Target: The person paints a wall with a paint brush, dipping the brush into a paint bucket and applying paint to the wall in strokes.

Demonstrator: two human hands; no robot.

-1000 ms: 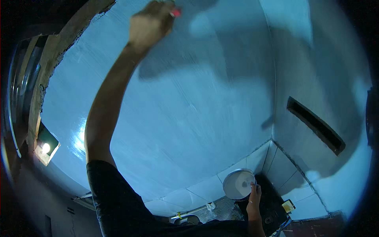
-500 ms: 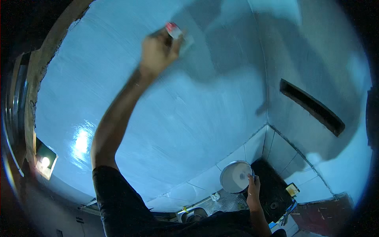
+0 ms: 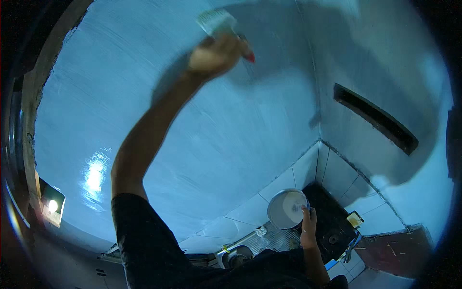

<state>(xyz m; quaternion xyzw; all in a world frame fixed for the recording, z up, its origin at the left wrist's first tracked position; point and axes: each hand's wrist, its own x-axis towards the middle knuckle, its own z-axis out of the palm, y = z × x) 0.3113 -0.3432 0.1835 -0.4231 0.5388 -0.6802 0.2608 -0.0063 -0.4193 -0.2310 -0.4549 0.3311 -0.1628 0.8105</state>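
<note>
My left hand (image 3: 217, 54), at the end of the raised arm, is closed round the handle of a wide paintbrush (image 3: 217, 21). Its pale bristles point up and left, while a red handle end sticks out beyond the fingers on the other side. The brush is at the upper part of a large pale blue wall (image 3: 211, 139); whether the bristles touch it I cannot tell. Low on the right, my right hand (image 3: 309, 225) grips the rim of a round pail (image 3: 273, 212) with whitish paint inside.
Below the pail are a ribbed metal drainboard (image 3: 276, 241) and sink (image 3: 237, 254), beside a black stovetop (image 3: 332, 219). White tiles (image 3: 281, 187) line the wall's foot. The adjoining wall has a dark slot (image 3: 378, 118). A lit lamp (image 3: 52, 206) stands at left.
My left hand has moved to the right and turned the brush, so the bristles now point up-left instead of down-right. The pail stays in my right hand. The view has shifted slightly.
</note>
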